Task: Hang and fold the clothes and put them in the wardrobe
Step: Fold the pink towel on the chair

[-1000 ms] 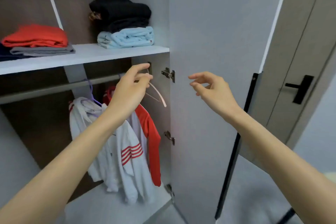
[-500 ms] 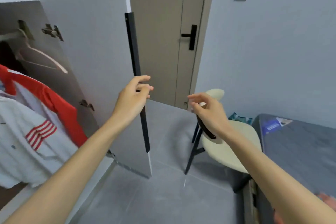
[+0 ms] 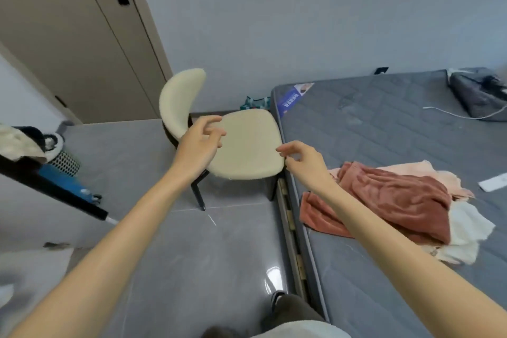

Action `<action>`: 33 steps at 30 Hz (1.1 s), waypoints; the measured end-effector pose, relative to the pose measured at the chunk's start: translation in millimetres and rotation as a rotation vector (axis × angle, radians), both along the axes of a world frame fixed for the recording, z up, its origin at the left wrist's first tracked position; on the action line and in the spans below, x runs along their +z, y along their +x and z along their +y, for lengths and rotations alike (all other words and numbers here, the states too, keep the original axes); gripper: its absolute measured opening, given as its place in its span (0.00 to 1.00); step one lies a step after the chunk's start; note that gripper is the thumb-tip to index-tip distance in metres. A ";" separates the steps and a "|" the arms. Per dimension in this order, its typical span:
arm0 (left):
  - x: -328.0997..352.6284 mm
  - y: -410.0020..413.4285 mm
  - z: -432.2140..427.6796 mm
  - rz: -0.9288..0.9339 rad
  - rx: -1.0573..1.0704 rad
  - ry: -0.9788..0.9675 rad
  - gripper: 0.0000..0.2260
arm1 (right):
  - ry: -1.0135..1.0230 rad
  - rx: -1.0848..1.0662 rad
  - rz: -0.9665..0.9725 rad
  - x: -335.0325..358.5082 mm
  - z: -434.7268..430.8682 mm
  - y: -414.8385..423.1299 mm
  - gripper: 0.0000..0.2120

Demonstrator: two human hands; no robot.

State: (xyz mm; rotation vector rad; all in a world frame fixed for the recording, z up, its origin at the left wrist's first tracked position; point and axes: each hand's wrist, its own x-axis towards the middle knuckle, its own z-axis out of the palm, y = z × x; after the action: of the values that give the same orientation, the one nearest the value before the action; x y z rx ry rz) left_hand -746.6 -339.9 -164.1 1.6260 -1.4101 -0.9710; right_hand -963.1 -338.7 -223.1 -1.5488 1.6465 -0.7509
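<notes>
On my right, the grey mattress (image 3: 384, 132) takes up that whole side, its long edge running beside the floor tiles. A cream chair (image 3: 247, 153) stands against the mattress corner. The clothes I have to sort lie heaped on the mattress near its edge: a rust-red garment (image 3: 389, 200) on top of a pale pink one (image 3: 411, 169) and a white one (image 3: 463, 236). My left hand (image 3: 197, 147) hovers in front of the chair seat, fingers loosely bent, holding nothing. My right hand (image 3: 304, 162) hangs near the heap, fingers slack and empty. The two hands are apart.
</notes>
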 end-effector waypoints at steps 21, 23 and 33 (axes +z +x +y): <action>-258.6 -277.3 -163.1 -0.225 -0.565 0.545 0.15 | 0.428 -0.470 0.186 -202.6 -52.8 -254.3 0.15; -288.8 -295.6 -181.0 -0.239 -0.600 0.596 0.15 | 0.477 -0.445 0.218 -226.8 -67.9 -260.4 0.17; -422.9 -390.2 -229.1 -0.158 -0.630 0.918 0.16 | 0.615 -0.426 0.325 -338.8 -131.2 -296.4 0.15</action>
State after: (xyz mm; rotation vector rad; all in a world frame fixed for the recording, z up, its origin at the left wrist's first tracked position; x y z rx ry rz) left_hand -1136.9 -569.0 -586.9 1.9216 -1.7608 -2.1253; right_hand -1259.5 -469.9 -561.8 -0.9206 2.2195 -0.1493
